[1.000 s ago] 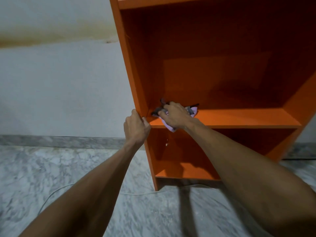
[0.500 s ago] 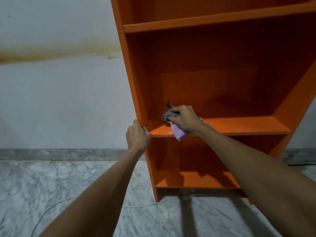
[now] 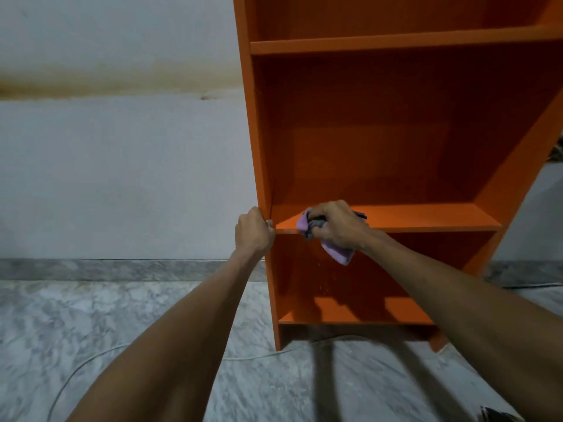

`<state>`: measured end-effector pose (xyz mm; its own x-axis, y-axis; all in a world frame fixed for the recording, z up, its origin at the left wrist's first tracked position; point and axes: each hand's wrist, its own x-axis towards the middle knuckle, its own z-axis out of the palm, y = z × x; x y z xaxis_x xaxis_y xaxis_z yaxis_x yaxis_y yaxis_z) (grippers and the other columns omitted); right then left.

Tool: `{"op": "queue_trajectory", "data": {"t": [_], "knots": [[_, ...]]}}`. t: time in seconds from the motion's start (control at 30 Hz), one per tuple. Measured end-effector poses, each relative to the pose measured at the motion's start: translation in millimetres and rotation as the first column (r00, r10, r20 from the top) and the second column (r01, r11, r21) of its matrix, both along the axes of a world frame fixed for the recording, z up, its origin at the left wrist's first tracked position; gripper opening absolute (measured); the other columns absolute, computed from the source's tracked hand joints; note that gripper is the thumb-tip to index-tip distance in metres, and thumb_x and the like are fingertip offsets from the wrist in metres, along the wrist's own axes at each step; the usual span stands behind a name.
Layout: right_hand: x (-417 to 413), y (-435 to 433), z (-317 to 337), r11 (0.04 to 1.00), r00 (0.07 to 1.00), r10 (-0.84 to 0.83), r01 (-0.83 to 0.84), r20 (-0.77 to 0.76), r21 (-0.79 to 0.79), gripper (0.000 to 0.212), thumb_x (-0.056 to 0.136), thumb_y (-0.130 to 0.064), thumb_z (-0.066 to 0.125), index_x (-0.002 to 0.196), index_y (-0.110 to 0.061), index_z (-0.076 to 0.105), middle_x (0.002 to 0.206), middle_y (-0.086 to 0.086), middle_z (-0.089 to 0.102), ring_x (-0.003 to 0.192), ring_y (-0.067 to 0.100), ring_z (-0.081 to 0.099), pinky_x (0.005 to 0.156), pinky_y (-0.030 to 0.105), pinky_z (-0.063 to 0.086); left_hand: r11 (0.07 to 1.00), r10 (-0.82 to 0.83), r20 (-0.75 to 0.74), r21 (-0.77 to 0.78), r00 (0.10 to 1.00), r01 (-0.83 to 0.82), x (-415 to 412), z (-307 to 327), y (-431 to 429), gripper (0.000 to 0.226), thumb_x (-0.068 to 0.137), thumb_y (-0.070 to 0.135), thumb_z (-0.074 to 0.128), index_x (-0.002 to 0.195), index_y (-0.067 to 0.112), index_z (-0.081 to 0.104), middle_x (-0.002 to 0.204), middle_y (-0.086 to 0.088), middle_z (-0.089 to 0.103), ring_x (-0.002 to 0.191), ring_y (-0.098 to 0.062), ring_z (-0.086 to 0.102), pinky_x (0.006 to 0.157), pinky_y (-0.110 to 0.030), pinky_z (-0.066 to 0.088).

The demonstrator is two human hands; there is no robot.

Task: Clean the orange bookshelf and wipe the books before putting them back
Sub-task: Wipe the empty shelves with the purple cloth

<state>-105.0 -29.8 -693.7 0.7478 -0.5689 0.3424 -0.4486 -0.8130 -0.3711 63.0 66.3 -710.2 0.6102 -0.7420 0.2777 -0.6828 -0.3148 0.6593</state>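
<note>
Grip, right hand [image 3: 338,226]: fingers curled tight round a bunched lilac-and-grey cloth [image 3: 340,254], pressing it onto the front left corner of the middle shelf [image 3: 426,216]. A loose tail of cloth hangs below the board's front edge. Probable reason: a wadded cloth carries pressure and reaches into the corner.

Grip, left hand [image 3: 254,236]: fingers wrapped round the front edge of the left side panel [image 3: 257,132], level with the middle shelf and just beside the right hand. Probable reason: it braces the unit so that it does not rock under the wiping.

Orange bookshelf [image 3: 380,123]: upright on the marble floor [image 3: 91,330], near the wall [image 3: 122,178]. No books in view.

Position relative to grip: the middle shelf lies directly under the cloth and right hand, and most of its length runs off to the right, away from both hands. The upper shelf [image 3: 396,44] is well above them and the bottom shelf [image 3: 335,312] well below.

Also present: a white cable [image 3: 76,373] crossing the floor towards the base, and a brown stain band [image 3: 91,83] along the wall.
</note>
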Motion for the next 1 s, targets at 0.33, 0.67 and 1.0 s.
{"op": "queue_trajectory", "data": {"t": [0.33,0.67,1.0], "knots": [[59.0,28.9,-43.5,0.966,0.998,0.014,0.002,0.057,-0.257,0.024,0.088,-0.008,0.065,0.110,-0.004,0.070,0.116,0.015,0.064,0.113,0.033,0.055,0.097,0.044,0.043,0.979,0.087,0.164,-0.197,0.982,-0.054,-13.9,3.4,16.5,0.028,0.098,0.041,0.050,0.097,0.013,0.046,0.084,-0.003,0.058,0.069,-0.021,0.057,0.059,-0.028,0.040],[-44.1,-11.4,-44.0,0.953,0.993,-0.110,0.093,-0.046,-0.288,0.030,0.089,-0.006,0.064,0.119,-0.004,0.064,0.132,0.015,0.057,0.125,0.035,0.049,0.096,0.047,0.044,0.971,-0.237,0.548,0.157,0.802,0.179,-81.5,-14.8,-22.7,0.022,0.095,0.013,0.047,0.116,0.009,0.052,0.114,-0.011,0.055,0.103,-0.027,0.053,0.077,-0.032,0.040],[-151.1,-44.9,-38.6,0.934,0.962,-0.267,0.241,-0.065,-0.263,0.036,0.087,-0.004,0.066,0.122,-0.002,0.064,0.131,0.019,0.059,0.123,0.039,0.053,0.094,0.049,0.046,0.905,-0.398,0.528,0.357,0.750,0.230,-136.2,-14.0,-75.2,0.023,0.093,0.013,0.047,0.114,0.014,0.056,0.112,-0.008,0.057,0.108,-0.033,0.054,0.085,-0.046,0.044]]}}
